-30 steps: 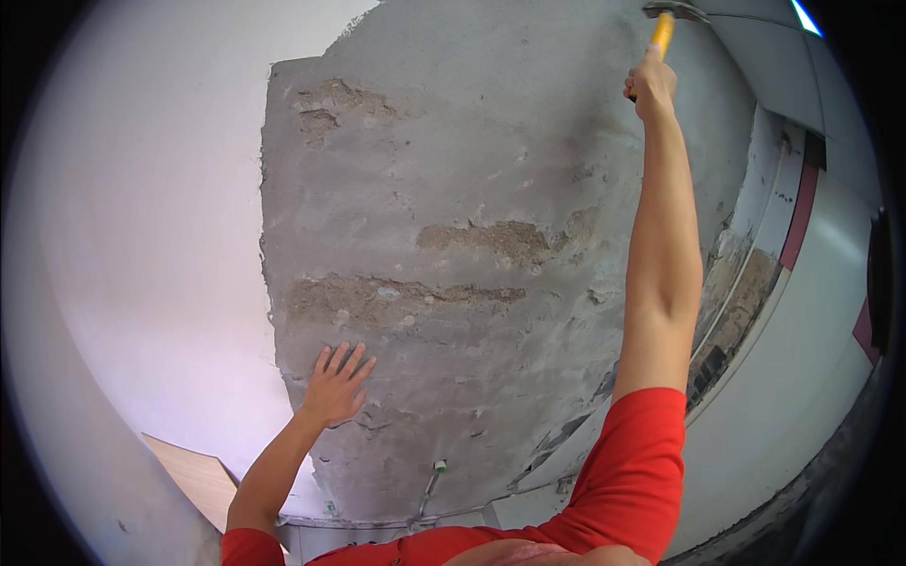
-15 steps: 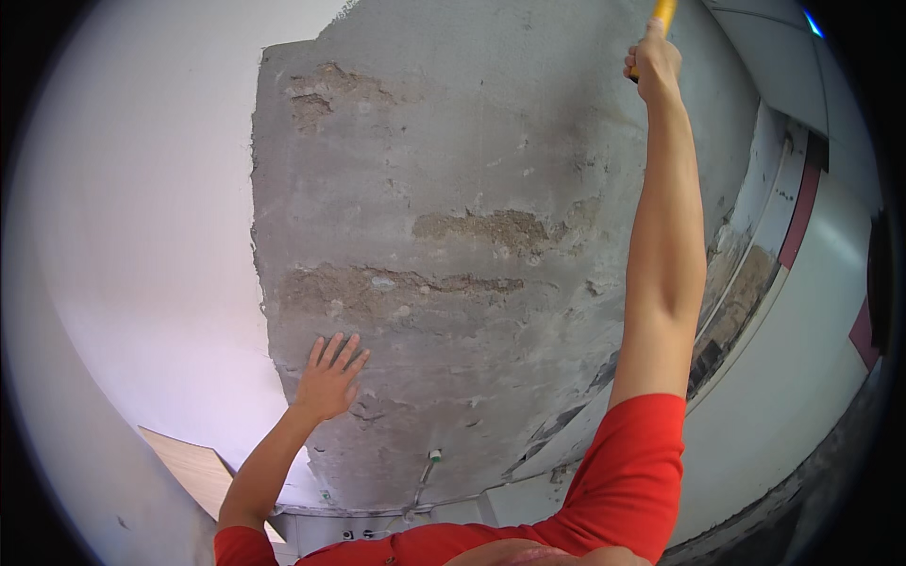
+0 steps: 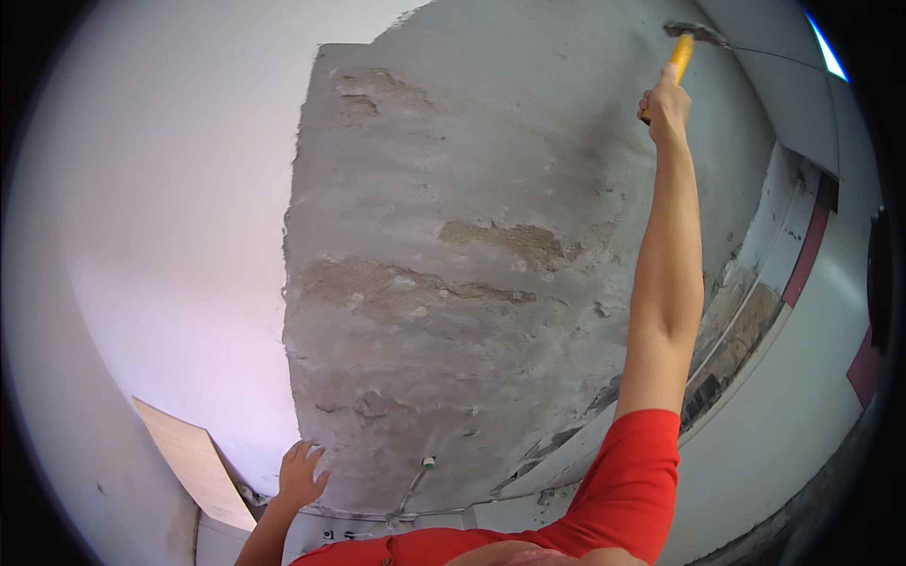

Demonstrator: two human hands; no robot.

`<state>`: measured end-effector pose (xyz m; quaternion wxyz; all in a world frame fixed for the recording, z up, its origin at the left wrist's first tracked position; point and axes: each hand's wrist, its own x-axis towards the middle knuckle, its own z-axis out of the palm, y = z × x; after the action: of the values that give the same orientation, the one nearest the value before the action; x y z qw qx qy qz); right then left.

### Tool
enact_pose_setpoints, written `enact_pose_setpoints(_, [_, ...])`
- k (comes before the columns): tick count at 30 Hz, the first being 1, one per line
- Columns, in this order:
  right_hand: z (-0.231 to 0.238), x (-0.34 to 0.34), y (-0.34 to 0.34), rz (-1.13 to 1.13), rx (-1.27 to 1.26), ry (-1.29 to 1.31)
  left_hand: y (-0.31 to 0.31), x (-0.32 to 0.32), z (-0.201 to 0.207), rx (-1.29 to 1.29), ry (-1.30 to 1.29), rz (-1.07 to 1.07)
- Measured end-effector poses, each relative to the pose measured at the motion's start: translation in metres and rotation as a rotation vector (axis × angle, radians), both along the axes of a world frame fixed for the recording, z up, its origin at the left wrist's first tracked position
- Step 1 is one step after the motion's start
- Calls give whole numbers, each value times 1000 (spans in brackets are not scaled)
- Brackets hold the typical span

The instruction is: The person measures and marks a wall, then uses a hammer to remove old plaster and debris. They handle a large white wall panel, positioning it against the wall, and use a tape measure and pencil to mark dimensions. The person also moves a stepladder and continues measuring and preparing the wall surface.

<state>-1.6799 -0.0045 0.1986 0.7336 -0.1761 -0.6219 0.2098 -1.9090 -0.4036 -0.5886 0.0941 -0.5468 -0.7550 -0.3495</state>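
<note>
Right hand [image 3: 668,108] wrapped round handle of yellow-handled hammer [image 3: 683,58], near upper right edge of grey wall [image 3: 528,170]; handle points up, slightly right from fist, head crosswise beyond. Left hand [image 3: 302,474] well apart, by lower left edge, fingers loosely parted, nothing held. Versus half second ago: hammer head visible, left hand lower.

No legible txt, nos., labels, logos or signs in this head-cam view. A few tiny dark marks [image 3: 794,233] sit on the pale wall strip [image 3: 802,209] at the pic's rt. side, nr. the burgundy band [image 3: 808,253]; they're too sm. to tell whether they're lettering, nos. or just spots.
</note>
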Motion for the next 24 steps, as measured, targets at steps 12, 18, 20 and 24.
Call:
enact_pose_setpoints(12, [57, -57, -116, -146, 728, 219, -169, 6, -260, -839, -551, 317])
enact_pose_setpoints(18, [32, -120, -52, 116, 82, -293, -214, 24, -280, -833, -714, 420])
enact_pose_setpoints(20, [27, -115, -67, 14, 151, -161, -233, 26, -284, -830, -763, 472])
enact_pose_setpoints(24, [35, -102, -112, -217, 449, 188, -266, 11, -289, -862, -824, 553])
